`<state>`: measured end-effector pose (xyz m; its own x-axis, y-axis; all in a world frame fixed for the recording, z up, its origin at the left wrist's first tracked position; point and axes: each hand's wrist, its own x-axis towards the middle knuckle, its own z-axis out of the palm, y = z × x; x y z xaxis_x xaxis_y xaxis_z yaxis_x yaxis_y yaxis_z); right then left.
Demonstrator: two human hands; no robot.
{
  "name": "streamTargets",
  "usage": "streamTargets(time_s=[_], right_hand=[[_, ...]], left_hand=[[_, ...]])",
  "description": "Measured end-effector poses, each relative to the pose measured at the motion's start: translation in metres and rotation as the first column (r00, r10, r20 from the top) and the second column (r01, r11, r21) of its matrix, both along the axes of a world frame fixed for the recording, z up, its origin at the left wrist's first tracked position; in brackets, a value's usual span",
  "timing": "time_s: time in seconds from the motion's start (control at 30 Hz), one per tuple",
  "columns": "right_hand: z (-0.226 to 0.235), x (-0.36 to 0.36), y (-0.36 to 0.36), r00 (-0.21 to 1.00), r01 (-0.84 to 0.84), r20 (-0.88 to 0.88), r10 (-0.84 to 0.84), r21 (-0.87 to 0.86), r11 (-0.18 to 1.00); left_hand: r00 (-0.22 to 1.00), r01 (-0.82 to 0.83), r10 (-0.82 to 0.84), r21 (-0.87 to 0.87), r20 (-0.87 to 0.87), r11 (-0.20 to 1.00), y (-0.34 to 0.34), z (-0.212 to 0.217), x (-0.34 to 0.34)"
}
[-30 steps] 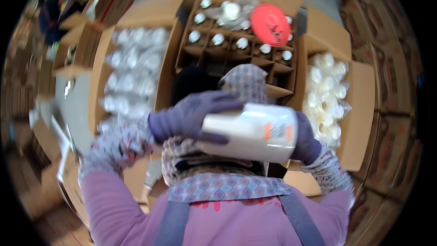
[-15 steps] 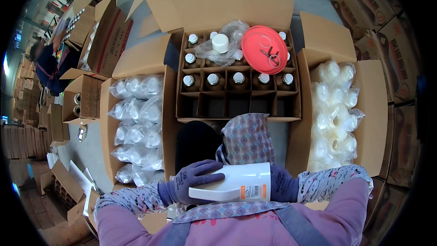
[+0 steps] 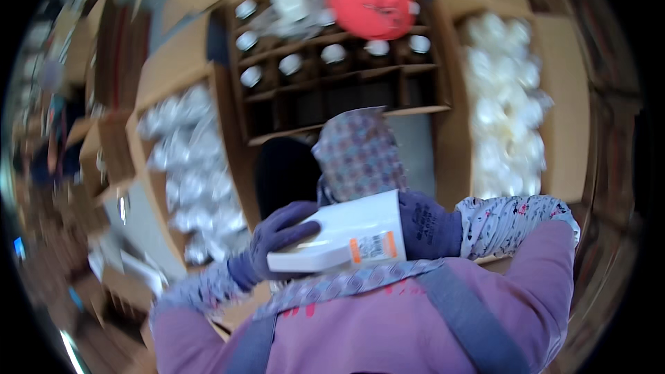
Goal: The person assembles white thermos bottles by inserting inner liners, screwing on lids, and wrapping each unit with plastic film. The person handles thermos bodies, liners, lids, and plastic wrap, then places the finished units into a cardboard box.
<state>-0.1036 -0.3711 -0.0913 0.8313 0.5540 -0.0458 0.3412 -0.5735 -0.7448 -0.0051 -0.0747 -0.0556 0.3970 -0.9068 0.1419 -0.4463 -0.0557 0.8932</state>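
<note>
Across my lap lies a white plastic jug (image 3: 346, 225), on its side, with its handle toward me and an orange-and-white label at its right end. My left hand (image 3: 284, 235), in a purple glove, is closed around the handle end, fingers over the top. My right hand (image 3: 428, 225), gloved the same way, is against the jug's right end; its fingertips are hidden. Beyond my knees stands a divided carton (image 3: 277, 128) of bottles with silvery-white caps. A red round lid (image 3: 370, 3) and a white cap in clear plastic (image 3: 291, 5) lie on the bottles.
On the left an open carton (image 3: 222, 138) holds bagged white parts (image 3: 190, 173). Another open carton (image 3: 564, 111) on the right holds bagged whitish parts (image 3: 506, 111). Stacked brown cartons (image 3: 616, 145) line the right edge. A blurred person (image 3: 52, 142) is at the far left.
The view has shifted and blurred, so the cartons sit higher in the picture. Both hands still hold the white jug, which now tilts slightly more, its right end higher.
</note>
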Motion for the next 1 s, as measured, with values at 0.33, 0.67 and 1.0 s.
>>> streamTargets(time_s=[0.33,0.67,1.0], right_hand=[[0.063,-0.371,-0.067,-0.448,0.859,-0.168,-0.878,0.192,-0.475],[-0.213,-0.556,0.221,-0.94,0.324,-0.34,-0.038,-0.851,-0.413],[-0.303,-0.425,0.165,-0.505,0.821,-0.49,-0.711,-0.526,-0.221]], left_hand=[[0.942,0.265,-0.225,0.137,-0.251,0.954,-0.022,0.012,-0.043],[0.758,0.65,-0.632,0.258,-0.162,0.715,-0.101,0.075,-0.02],[0.802,0.587,-0.543,0.496,-0.249,0.64,-0.107,0.076,-0.049]])
